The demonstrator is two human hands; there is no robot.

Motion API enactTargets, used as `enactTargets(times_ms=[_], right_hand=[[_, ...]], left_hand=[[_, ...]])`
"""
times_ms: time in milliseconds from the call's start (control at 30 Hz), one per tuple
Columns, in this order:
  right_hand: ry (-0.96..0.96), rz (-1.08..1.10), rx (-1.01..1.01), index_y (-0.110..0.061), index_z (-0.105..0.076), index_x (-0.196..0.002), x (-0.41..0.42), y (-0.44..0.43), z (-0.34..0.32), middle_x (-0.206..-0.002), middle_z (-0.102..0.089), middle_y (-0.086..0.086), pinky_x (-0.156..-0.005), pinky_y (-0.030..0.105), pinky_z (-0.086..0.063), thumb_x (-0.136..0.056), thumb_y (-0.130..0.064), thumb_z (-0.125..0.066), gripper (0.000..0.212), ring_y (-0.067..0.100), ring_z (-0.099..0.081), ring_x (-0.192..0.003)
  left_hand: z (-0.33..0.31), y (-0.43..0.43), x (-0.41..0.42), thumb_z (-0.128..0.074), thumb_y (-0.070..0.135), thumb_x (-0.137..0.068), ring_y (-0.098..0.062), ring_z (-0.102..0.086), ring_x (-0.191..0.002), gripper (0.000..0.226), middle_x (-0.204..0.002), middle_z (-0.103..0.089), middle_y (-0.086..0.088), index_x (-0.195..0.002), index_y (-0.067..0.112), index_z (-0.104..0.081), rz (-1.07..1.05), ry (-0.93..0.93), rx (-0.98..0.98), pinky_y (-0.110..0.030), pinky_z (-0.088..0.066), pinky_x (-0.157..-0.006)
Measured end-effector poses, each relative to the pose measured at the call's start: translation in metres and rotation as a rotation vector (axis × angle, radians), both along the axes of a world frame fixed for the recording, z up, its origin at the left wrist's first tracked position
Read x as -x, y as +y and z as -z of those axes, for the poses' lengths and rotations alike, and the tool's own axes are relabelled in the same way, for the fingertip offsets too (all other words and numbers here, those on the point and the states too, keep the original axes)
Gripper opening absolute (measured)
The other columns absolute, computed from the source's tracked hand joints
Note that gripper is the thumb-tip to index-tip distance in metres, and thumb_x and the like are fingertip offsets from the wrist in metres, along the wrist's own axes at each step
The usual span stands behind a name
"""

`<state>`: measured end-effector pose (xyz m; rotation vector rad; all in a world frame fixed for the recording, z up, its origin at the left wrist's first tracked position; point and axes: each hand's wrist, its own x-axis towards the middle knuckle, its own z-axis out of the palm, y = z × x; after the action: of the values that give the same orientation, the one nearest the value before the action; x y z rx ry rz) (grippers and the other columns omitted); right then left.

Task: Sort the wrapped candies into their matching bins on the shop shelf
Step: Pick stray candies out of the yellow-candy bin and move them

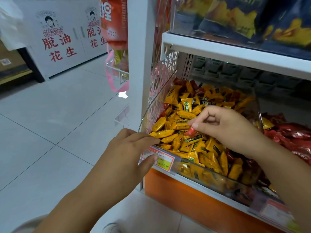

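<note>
In the head view, the 1 landmark is the clear plastic bin (210, 175) heaped with yellow wrapped candies (185, 115), which sits on the lower level of the white shop shelf (235, 52). The right hand (225, 130) reaches over the middle of this bin, and its thumb and forefinger pinch 1 small red wrapped candy (191, 132) just above the yellow heap; the other fingers are loosely curled behind. The left hand (133, 148) rests at the bin's front left corner, its 4 fingers straight and pressed together along the rim and its thumb lying against the red-bordered paper price label (165, 163) on the bin's front wall. Just to the right of the bin, behind its clear side wall, lies a pile of red wrapped candies (294, 137). Below the bin runs an orange base panel (185, 195). Above the bin, on the next level, stand blue and yellow snack bags (235, 19). Well to the left of the bin, across the pale tiled floor (50, 123), stand white cartons with red characters (57, 44).
</note>
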<state>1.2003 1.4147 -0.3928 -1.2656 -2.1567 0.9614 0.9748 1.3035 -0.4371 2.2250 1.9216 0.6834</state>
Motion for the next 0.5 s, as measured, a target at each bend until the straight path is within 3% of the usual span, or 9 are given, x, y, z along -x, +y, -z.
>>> enactTargets(times_ms=[67, 167, 233, 300, 433, 500], right_hand=[[0.104, 0.034, -0.016, -0.016, -0.060, -0.088, 0.004, 0.000, -0.002, -0.092, -0.074, -0.012, -0.083, 0.029, -0.055, -0.091, -0.020, -0.062, 0.006, 0.000, -0.068, -0.088], [0.157, 0.025, -0.037, -0.023, -0.056, -0.092, 0.015, 0.000, 0.000, -0.087, -0.070, -0.004, -0.071, 0.036, -0.057, -0.098, -0.011, -0.049, 0.015, 0.014, -0.067, -0.076], [0.045, -0.088, -0.069, -0.030, -0.058, -0.092, 0.027, -0.001, 0.007, -0.092, -0.061, -0.008, -0.070, 0.033, -0.050, -0.100, -0.006, -0.041, 0.031, 0.016, -0.059, -0.082], [-0.126, -0.229, -0.138, -0.029, -0.064, -0.094, 0.039, -0.002, 0.019, -0.100, -0.056, -0.009, -0.078, 0.022, -0.042, -0.098, -0.002, -0.038, 0.037, 0.009, -0.050, -0.094], [-0.510, -0.353, -0.222, -0.035, -0.062, -0.119, 0.044, 0.011, 0.037, -0.109, -0.050, -0.016, -0.095, 0.027, -0.035, -0.098, -0.030, -0.049, 0.025, 0.007, -0.036, -0.107], [-0.605, -0.380, -0.171, -0.041, -0.056, -0.129, 0.044, 0.016, 0.039, -0.113, -0.042, -0.015, -0.097, 0.029, -0.036, -0.095, -0.038, -0.054, 0.034, 0.009, -0.034, -0.111]], left_hand=[[0.001, -0.001, 0.000, -0.068, 0.036, -0.085, -0.015, -0.055, -0.097, 0.034, -0.110, -0.069, 0.014, -0.118, 0.031, -0.068, 0.006, 0.008, 0.004, -0.034, -0.052, -0.077], [-0.004, -0.002, -0.001, -0.070, 0.035, -0.085, -0.013, -0.053, -0.105, 0.040, -0.117, -0.066, 0.015, -0.124, 0.033, -0.063, 0.000, 0.026, 0.018, -0.035, -0.050, -0.084], [-0.007, -0.001, -0.001, -0.057, 0.043, -0.091, -0.007, -0.042, -0.118, 0.045, -0.131, -0.054, 0.022, -0.136, 0.041, -0.050, -0.020, 0.045, 0.061, -0.029, -0.043, -0.097], [-0.007, -0.002, 0.002, -0.046, 0.050, -0.093, -0.001, -0.030, -0.125, 0.050, -0.140, -0.042, 0.029, -0.141, 0.048, -0.036, -0.027, 0.068, 0.095, -0.021, -0.034, -0.103], [-0.009, -0.003, 0.005, -0.044, 0.051, -0.093, 0.001, -0.026, -0.124, 0.051, -0.142, -0.036, 0.032, -0.142, 0.051, -0.031, -0.026, 0.051, 0.128, -0.017, -0.032, -0.101], [-0.009, -0.004, 0.005, -0.041, 0.052, -0.093, 0.002, -0.024, -0.125, 0.052, -0.143, -0.032, 0.034, -0.142, 0.052, -0.027, -0.024, 0.063, 0.136, -0.015, -0.030, -0.103]])
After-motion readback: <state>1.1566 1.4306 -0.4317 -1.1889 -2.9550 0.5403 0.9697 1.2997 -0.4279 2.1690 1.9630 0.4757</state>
